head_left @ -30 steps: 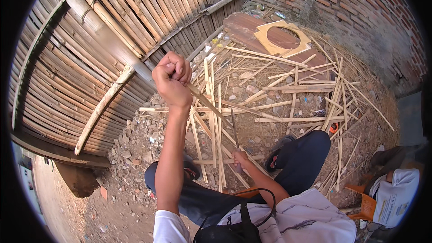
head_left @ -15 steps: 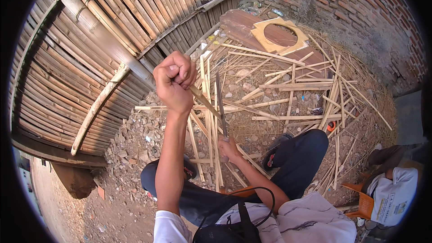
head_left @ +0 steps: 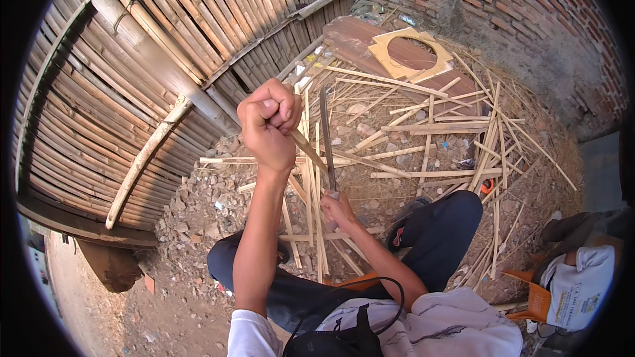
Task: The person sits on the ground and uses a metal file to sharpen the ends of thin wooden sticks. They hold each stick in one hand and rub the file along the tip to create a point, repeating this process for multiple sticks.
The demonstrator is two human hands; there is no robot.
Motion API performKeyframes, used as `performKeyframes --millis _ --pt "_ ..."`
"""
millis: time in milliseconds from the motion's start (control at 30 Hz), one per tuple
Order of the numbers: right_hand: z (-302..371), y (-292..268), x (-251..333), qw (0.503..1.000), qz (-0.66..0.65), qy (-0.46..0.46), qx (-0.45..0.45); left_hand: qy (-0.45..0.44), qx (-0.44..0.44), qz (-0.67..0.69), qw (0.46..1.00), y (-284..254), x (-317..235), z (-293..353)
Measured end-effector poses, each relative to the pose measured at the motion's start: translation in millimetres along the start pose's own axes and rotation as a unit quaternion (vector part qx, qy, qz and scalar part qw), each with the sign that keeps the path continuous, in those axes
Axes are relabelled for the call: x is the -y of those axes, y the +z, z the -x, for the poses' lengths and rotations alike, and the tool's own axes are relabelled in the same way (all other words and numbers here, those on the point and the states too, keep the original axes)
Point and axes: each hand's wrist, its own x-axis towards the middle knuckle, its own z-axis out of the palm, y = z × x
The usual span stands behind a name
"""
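Raised in front of me, my left hand [head_left: 270, 122] is a closed fist around a narrow bamboo strip [head_left: 309, 153]. The strip slants down and right out of the fist, its lower end by the blade of a long knife [head_left: 327, 135]. Below and to the right, my right hand [head_left: 338, 210] is wrapped round the knife's handle, which the fingers mostly hide. The dark blade points away from me, nearly upright in the picture. Strip and blade seem to touch, though contact is hard to confirm. Beneath both hands lie loose split bamboo strips [head_left: 403, 173].
A bamboo-slat wall [head_left: 145, 145] stands at the left, a brick wall [head_left: 509, 13] at the far right. A brown board [head_left: 344, 39] bears a light panel with a round hole [head_left: 380, 53]. An orange chair [head_left: 537, 301] with another person is at lower right. Rubble covers the ground.
My left hand has moved right and slightly down with the bamboo strip. My right hand has shifted slightly away from me, the knife with it.
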Motion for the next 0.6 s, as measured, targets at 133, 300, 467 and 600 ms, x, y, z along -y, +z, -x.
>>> performKeyframes --millis 133,300,467,600 --pt "-24 -43 -65 0.992 -0.005 0.103 -0.078 0.006 0.003 -0.009 1.000 9 3 2" --pt "-31 -84 -90 0.978 -0.008 0.198 -0.069 0.011 -0.016 0.001 1.000 6 1 4" --pt "-23 -40 -39 0.987 0.075 0.110 -0.085 0.009 -0.006 -0.026 1.000 1 -1 1" --pt "-31 -30 -36 0.993 0.080 -0.038 -0.084 0.000 0.013 0.003 1.000 6 4 -1"
